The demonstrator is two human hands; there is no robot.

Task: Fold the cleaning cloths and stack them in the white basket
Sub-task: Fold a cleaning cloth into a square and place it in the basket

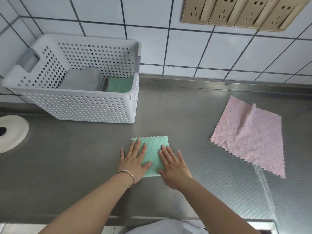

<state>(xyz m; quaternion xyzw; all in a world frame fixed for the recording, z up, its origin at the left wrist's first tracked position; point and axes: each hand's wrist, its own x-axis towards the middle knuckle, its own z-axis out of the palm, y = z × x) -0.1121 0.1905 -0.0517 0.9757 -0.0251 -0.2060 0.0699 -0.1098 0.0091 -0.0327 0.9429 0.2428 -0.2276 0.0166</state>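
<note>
A folded green cloth (152, 150) lies on the steel counter in front of me. My left hand (134, 162) presses flat on its left side, fingers straight. My right hand (173, 166) lies flat on its right side, fingers spread. A pink cloth (251, 137) lies unfolded to the right, with a raised crease down its middle. The white perforated basket (81, 107) stands at the back left against the tiled wall. Inside it lie a folded grey cloth (82, 79) and a folded green cloth (119, 85) side by side.
The steel counter (67, 157) runs from the tiled wall to the front edge near my body. A white round object (11, 132) sits at the far left edge. Wall sockets (239, 12) hang on the tiles at the upper right.
</note>
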